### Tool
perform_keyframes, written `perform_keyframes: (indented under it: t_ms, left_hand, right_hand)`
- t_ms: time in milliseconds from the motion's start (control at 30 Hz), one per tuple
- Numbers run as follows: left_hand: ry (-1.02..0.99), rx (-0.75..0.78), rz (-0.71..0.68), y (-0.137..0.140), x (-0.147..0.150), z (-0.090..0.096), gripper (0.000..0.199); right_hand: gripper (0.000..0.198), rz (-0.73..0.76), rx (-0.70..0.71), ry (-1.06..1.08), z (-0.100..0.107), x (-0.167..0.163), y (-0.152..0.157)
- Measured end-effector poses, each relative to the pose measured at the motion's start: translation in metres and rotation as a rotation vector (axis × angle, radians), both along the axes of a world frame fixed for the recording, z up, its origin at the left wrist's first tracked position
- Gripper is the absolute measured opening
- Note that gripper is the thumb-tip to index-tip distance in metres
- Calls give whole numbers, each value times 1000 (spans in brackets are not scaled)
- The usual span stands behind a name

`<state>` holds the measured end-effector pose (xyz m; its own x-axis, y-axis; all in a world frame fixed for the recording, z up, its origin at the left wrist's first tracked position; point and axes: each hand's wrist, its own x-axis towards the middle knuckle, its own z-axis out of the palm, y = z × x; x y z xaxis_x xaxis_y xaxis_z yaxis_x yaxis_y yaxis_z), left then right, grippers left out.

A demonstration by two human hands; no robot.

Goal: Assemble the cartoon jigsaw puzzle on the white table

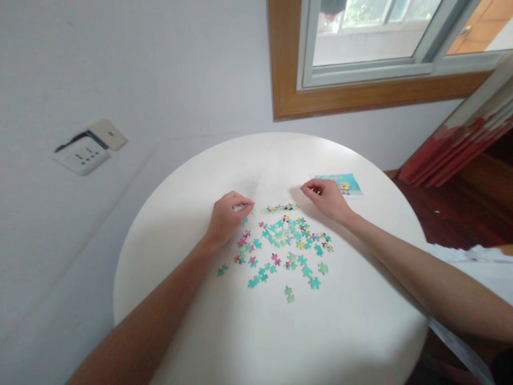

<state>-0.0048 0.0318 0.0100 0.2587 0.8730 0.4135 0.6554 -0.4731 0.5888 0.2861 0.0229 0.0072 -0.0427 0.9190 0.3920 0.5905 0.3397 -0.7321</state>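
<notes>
Nearest the camera, your bare left forearm [156, 310] and bare right forearm [417, 267] reach in from the lower corners over the round white smooth-topped table [280, 337]. Between your hands lies the narrow, multicoloured strip of joined jigsaw pieces [279, 208], its long axis running from left to right across your view, its right end slightly farther from you. Your left hand [227, 220] is the nearer: its fingertips are just beside the strip's left end, with no obstacle visible between. Your right hand [326, 199] lies past the right end, its fingertips a little farther out than the strip. The left thumb and forefinger are drawn to a narrow pinch, the right fingers curled close to the thumb; you cannot tell whether either grips a piece. The loose teal, pink and yellow cardboard jigsaw pieces [315, 283] crowd the strip's near side, and a pale green interlocked pair [289, 294] lies apart, closest to you. The teal rectangular picture sheet with a yellow figure [351, 184] lies partly behind your right hand. Beyond the table stands the white wall [192, 80].
</notes>
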Motion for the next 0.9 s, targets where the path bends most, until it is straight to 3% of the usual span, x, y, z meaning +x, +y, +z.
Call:
perform_keyframes:
  t_ms: [633, 900]
  left_hand:
    - [-35, -16, 17, -1, 2, 1, 11]
    - [-11, -20, 34, -2, 2, 1, 13]
  right_hand:
    - [21, 3, -12, -30, -1, 3, 0]
    - [19, 51, -22, -99, 16, -8, -17]
